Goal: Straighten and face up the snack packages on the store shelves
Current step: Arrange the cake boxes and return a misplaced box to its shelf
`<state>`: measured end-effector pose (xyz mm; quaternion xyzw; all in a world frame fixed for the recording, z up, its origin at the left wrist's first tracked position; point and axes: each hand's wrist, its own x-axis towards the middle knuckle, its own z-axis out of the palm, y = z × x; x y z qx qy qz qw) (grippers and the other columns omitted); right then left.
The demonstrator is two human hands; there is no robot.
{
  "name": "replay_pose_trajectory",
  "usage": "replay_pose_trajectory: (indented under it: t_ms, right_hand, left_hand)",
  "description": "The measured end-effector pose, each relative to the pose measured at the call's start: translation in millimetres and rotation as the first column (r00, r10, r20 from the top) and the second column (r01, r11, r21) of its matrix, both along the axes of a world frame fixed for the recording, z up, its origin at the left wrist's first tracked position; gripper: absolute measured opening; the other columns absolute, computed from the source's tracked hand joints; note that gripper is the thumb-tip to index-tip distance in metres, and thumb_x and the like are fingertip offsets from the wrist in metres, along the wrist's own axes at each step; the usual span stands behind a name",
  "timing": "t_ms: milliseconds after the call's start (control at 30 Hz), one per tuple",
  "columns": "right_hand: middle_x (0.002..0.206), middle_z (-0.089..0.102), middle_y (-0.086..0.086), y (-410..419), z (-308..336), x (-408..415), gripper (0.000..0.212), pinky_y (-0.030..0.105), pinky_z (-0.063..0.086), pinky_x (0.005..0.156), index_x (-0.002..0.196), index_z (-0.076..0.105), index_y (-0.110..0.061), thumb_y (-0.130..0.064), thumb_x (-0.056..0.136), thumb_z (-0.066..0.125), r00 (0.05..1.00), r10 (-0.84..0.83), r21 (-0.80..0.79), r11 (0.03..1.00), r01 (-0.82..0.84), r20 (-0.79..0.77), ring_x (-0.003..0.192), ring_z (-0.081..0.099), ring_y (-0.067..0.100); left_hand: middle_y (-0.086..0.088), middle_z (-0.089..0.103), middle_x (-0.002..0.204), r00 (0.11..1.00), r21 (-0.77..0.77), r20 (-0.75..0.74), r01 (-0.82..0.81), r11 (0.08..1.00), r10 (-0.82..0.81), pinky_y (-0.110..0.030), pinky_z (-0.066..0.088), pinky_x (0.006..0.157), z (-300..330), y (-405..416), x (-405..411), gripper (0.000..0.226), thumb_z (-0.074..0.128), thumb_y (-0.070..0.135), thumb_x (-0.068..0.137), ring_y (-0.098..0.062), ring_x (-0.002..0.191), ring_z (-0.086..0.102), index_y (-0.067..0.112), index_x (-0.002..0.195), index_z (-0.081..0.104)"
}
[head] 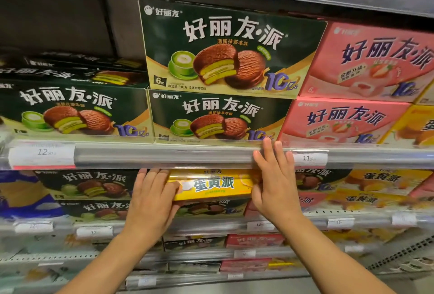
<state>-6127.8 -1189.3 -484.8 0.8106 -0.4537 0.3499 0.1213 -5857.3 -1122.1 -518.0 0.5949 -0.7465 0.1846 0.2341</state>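
Item: yellow box (212,185), egg-yolk pie, second shelf down, just under the shelf rail (164,155), resting on green boxes (211,209); long axis runs left to right, printed face outward. Left hand (152,196) grips its left end, thumb on the front face. Right hand (273,183) lies at its right end, fingers straight, tips reaching over the rail. Both hands equally near; box lies between them.

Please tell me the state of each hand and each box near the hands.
Left hand: holds the left end of the yellow box.
Right hand: fingers straight, flat against the box's right end.
Yellow cardboard snack box: held between both hands, front facing out.
Upper dark green cardboard pie box: upright, stacked on another green box.
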Motion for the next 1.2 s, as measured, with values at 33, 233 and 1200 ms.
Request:
replay_pose_trajectory:
  t_ms: [33,233,1200]
  right_hand:
    - [0.158,0.017,0.008,0.5,0.0,-0.4,0.081,0.044,-0.001,0.121,0.140,0.038,-0.012,-0.004,0.065,0.066,1.000,0.002,0.010,1.000,-0.002,0.004,0.149,0.004,0.025]
    - [0.161,0.013,0.011,14.4,0.1,1.9,0.064,0.047,0.001,0.121,0.144,0.031,-0.013,-0.020,0.084,0.050,0.999,-0.032,0.117,0.993,0.027,0.039,0.150,0.002,0.027]
    - [0.087,0.077,-0.003,244.1,-63.3,-312.0,0.026,0.031,0.052,0.067,0.099,0.069,-0.020,-0.032,0.078,0.079,0.136,-0.737,0.743,0.669,0.005,0.662,0.078,0.074,0.015]
  left_hand:
    - [-0.018,0.053,0.109,0.998,0.020,-0.037,0.060,0.998,-0.059,-0.050,0.033,0.097,2.6,2.7,0.5,0.068,0.095,0.020,0.045,-0.036,0.103,0.046,0.010,0.099,0.055]
    - [0.002,0.041,0.126,0.807,0.084,-0.570,0.248,0.965,-0.157,-0.024,0.041,0.091,11.7,26.9,-11.2,0.056,0.088,0.023,0.068,-0.014,0.113,0.046,0.020,0.110,0.051]
    - [-0.001,0.077,0.092,0.234,0.395,-0.911,0.734,0.552,0.340,-0.028,0.057,0.064,-32.2,46.6,-343.5,0.044,0.078,0.032,0.076,-0.017,0.079,0.074,0.013,0.113,0.064]
